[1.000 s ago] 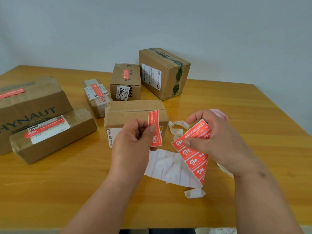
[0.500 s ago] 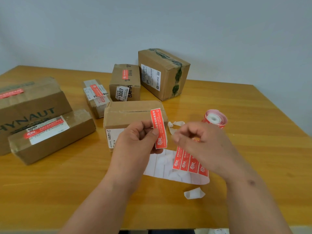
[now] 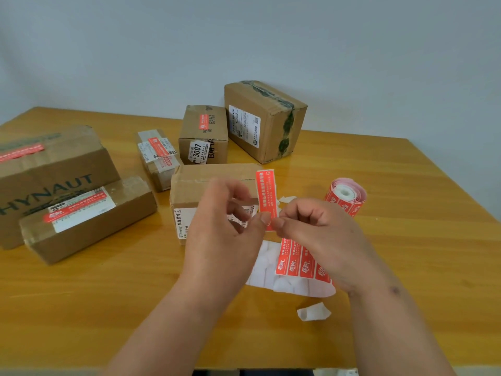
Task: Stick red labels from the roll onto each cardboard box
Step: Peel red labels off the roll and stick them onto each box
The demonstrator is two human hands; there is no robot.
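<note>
1. Where the two hands meet above the table, the left hand [image 3: 230, 226] pinches the lower end of a single red label [image 3: 266, 195] between thumb and curled fingers, so that the label stands nearly upright.
2. The right hand [image 3: 314, 229] has its fingers curled, and its thumb and forefinger tips come up against the same lower end of the label; whether they actually grip it is hard to tell.
3. Both forearms rise from the bottom edge of the view, and their elbows are cut off.
4. Under the right wrist a strip of red labels [image 3: 301, 263] lies flat on white backing paper [image 3: 264, 270]; the hand covers its right end.
5. The label roll [image 3: 345, 195] stands on end to the right, just beyond the right hand.
6. Directly behind the hands sits a cardboard box [image 3: 195, 185] with no red label visible on it; the left hand hides part of its front.
7. A larger box [image 3: 264, 120] at the back also shows no red label.
8. Four other boxes to the left and rear carry red labels, the leftmost one [image 3: 54, 172] cut off by the frame.
9. A curled paper scrap [image 3: 313, 312] lies on the wooden table [image 3: 406, 240].
</note>
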